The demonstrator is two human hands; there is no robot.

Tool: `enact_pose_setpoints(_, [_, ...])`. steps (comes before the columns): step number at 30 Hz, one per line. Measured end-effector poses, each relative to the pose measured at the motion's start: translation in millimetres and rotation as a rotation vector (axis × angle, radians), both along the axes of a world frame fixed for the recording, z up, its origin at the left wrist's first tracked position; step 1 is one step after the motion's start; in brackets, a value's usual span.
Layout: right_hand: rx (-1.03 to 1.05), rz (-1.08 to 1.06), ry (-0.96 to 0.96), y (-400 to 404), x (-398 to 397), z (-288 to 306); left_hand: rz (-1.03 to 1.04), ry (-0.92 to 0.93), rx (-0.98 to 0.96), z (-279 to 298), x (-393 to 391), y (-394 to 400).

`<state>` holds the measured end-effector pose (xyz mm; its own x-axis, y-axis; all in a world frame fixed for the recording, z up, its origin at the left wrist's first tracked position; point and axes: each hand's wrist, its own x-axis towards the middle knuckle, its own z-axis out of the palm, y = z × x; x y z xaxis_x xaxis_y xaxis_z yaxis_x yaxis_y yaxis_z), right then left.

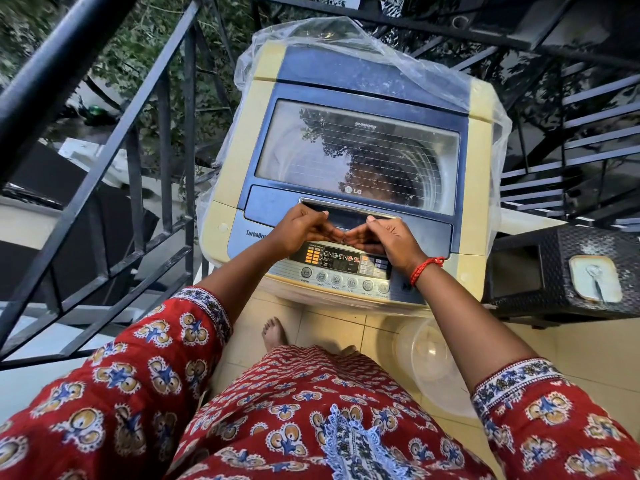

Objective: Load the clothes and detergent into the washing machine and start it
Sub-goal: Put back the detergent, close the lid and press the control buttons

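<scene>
Reaching over the control panel (341,263), both hands meet at the handle recess (349,216) on the front edge of the washing machine (346,161) lid (356,155), which lies flat and closed. The left hand (304,228) and right hand (384,237) each curl their fingers into the recess; the fingertips are hidden under its lip, so how firm each grip is cannot be told. Beyond the hands, glare on the lid glass blurs the drum inside. Clear plastic sheet (346,39) drapes the machine's far end. Left of the hands a black railing (104,161) stands close; to the right a dark woven stool (568,271) sits just beside the machine. Nearer the person, a clear plastic tub (429,358) rests on the tiled floor (588,355).
</scene>
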<state>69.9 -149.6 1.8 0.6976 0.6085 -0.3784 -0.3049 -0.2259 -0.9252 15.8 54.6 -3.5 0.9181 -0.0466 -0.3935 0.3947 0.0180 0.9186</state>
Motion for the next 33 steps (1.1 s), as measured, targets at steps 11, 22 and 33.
enact_pose_setpoints(11, [-0.011,0.006,-0.011,-0.4,0.1,0.0,-0.005,0.005,-0.031,1.3,-0.2,0.3])
enact_pose_setpoints(22, [-0.028,0.012,-0.022,-0.7,1.0,-1.1,-0.013,-0.012,0.019,-4.1,-0.1,2.1])
enact_pose_setpoints(33, [-0.007,-0.004,0.018,0.3,0.1,2.7,-0.004,-0.006,-0.04,0.8,-1.2,-0.4])
